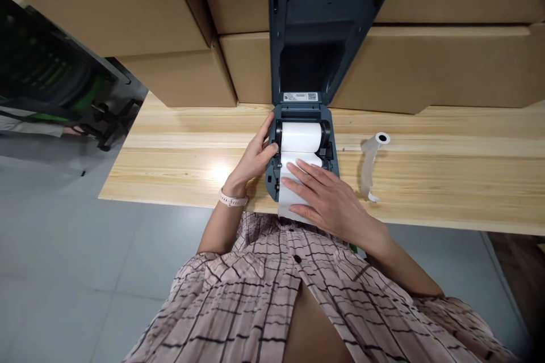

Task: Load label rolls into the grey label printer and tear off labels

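Note:
A dark grey label printer (333,167) stands on the table with its lid (275,28) raised. Inside its bay sits a white paper roll (301,136), and a strip of paper (292,195) runs from it over the printer's front edge toward my body. My left hand (255,156) grips the printer's left side, thumb on the rim and fingers along the wall. Lying flat on the paper strip, my right hand (326,198) has its fingers spread. It covers part of the strip and the printer's front right area.
On the wooden table (451,170), right of the printer, lies a small paper roll (377,142) with its tail unrolled. Cardboard boxes (460,68) line the table's back, behind the raised lid. A dark chair (102,119) stands on the floor at left.

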Demonstrator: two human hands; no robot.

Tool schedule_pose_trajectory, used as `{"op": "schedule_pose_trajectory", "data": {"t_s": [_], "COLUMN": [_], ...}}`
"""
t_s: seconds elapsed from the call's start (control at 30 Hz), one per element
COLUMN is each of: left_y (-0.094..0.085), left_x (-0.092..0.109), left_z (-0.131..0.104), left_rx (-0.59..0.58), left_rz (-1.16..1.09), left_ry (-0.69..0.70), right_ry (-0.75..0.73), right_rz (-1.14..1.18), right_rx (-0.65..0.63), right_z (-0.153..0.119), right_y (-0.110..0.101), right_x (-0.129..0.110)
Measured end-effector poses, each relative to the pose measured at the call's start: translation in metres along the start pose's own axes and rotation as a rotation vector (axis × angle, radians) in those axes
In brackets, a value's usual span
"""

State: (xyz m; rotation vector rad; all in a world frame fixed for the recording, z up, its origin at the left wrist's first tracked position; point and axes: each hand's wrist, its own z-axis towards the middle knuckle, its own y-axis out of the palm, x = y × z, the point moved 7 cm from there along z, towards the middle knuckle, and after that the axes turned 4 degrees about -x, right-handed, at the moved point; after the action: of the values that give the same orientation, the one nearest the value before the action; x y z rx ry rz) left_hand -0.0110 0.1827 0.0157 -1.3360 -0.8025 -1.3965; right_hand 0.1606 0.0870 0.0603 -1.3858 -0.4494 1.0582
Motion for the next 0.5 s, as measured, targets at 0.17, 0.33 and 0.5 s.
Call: {"op": "schedule_pose_trajectory", "data": {"t_s": [0.17,0.33,0.5], "left_y": [0.024,0.054,0.051], "left_x": [0.011,0.023,0.018], "left_z": [-0.042,-0.086,-0.089], "left_rx": [0.138,0.070,0.123], "left_rz": [-0.041,-0.039,-0.103], "left_ry": [-0.165,-0.251,-0.280], "right_ry": [-0.023,0.083,0.189], "right_rz": [0.172,0.377,0.589], "right_rx": [-0.018,0.442,0.786], "right_z": [-0.014,-0.007,0.081], "right_y": [-0.014,-0.107,-0.162], "right_x": [0.000,0.057,0.183]}}
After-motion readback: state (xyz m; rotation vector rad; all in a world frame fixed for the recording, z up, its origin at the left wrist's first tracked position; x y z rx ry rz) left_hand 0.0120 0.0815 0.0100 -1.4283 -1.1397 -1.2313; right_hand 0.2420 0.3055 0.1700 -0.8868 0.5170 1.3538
